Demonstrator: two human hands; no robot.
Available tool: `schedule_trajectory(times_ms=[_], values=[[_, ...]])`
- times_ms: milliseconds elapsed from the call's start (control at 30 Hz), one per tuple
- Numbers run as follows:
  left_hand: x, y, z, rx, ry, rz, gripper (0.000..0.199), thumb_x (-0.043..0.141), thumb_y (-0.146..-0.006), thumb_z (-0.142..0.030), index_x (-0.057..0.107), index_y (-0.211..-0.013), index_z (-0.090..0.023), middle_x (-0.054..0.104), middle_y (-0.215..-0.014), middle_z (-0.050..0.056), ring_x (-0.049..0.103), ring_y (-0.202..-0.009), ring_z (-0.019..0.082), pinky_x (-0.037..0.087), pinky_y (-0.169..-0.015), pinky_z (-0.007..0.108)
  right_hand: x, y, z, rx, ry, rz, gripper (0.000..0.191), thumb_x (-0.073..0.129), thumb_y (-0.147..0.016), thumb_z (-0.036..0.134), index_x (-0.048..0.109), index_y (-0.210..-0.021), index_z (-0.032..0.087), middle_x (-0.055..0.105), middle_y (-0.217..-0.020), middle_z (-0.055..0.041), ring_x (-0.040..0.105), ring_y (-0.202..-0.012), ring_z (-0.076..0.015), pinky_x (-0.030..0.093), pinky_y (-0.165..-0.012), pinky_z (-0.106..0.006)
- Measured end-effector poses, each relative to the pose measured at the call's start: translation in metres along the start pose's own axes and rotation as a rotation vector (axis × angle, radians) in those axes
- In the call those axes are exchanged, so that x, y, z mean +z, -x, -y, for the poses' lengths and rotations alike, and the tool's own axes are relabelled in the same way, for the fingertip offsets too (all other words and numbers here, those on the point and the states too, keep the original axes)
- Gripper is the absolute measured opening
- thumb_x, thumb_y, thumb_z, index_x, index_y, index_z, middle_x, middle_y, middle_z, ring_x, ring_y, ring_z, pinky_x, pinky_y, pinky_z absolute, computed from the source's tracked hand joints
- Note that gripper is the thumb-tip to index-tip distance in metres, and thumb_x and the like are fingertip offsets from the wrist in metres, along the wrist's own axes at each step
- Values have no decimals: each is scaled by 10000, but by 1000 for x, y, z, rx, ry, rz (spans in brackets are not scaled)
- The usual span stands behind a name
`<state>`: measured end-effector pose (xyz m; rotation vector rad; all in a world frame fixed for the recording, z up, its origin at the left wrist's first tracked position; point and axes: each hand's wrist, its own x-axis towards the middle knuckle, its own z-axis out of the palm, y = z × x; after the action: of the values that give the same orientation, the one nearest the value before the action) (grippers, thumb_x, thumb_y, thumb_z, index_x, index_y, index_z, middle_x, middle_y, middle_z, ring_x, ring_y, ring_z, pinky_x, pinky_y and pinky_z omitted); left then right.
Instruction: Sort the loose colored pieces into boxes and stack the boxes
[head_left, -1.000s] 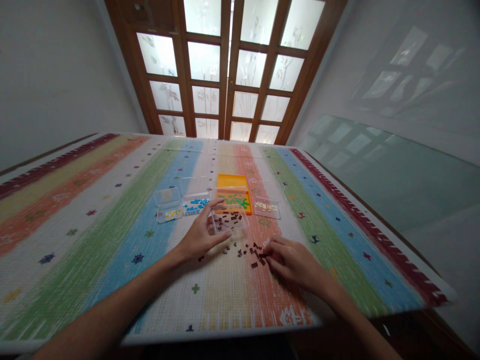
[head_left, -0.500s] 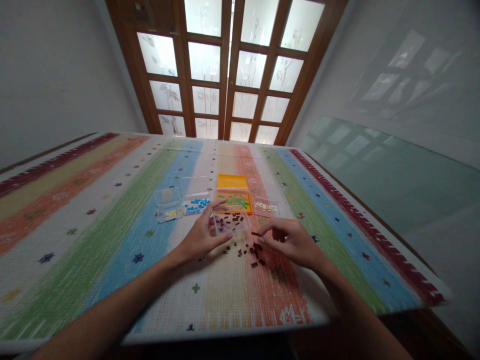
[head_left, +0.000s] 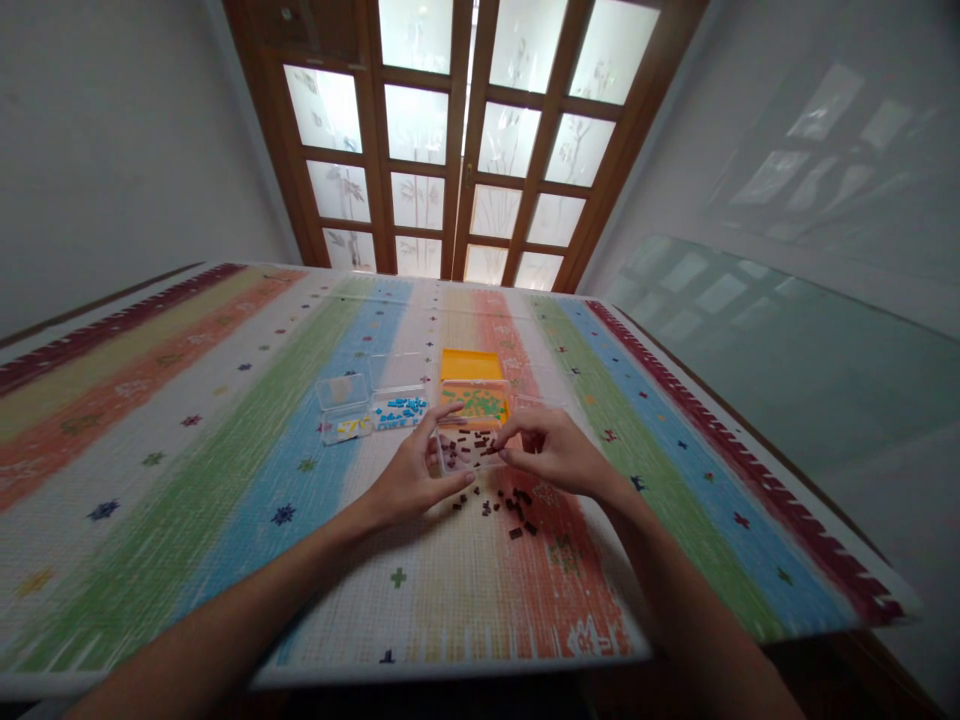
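My left hand [head_left: 412, 478] grips a small clear plastic box [head_left: 471, 460] by its left side, thumb along the near edge and fingers behind. Several dark brown toy bricks [head_left: 465, 433] lie inside it. Over the box's right side, my right hand [head_left: 559, 450] is closed in a pinch, with a small brown brick [head_left: 492, 450] at its fingertips. Whether that brick also touches the box floor I cannot tell. More loose brown bricks [head_left: 519, 503] are scattered on the tablecloth just in front of the box.
Behind the box stands an orange case [head_left: 470, 364] with green pieces [head_left: 480, 403]. To its left are open clear boxes with blue pieces [head_left: 403, 408] and yellow pieces [head_left: 354, 428]. A striped tablecloth [head_left: 247, 480] covers the table. My right hand mostly hides another clear box.
My right hand has moved left and slightly up, carrying a brown brick from beside the clear box to over its inside. My left hand still holds the box. The view has shifted slightly.
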<state>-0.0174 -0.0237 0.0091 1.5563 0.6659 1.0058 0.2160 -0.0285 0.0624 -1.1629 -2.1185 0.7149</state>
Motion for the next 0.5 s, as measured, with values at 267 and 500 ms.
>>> schedule_trajectory(times_ms=[267,500], values=[[-1,0,0,-52,68,12,764,829,-773,-230,416,-1412,-298,544,-1359,105,703,-1101,240,551,-1044,488,-10,-18,3,48,48,225,94,709,-795,126,790,-823,165,659,-658,26,472,-547,-78,332,-539,-199],[0,0,-1,-58,91,22,762,833,-766,-233,417,-1402,-289,546,-1362,105,701,-1124,245,541,-1060,492,-8,-29,6,85,115,264,194,673,-743,32,797,-783,175,720,-704,17,592,-631,-110,410,-621,-213]])
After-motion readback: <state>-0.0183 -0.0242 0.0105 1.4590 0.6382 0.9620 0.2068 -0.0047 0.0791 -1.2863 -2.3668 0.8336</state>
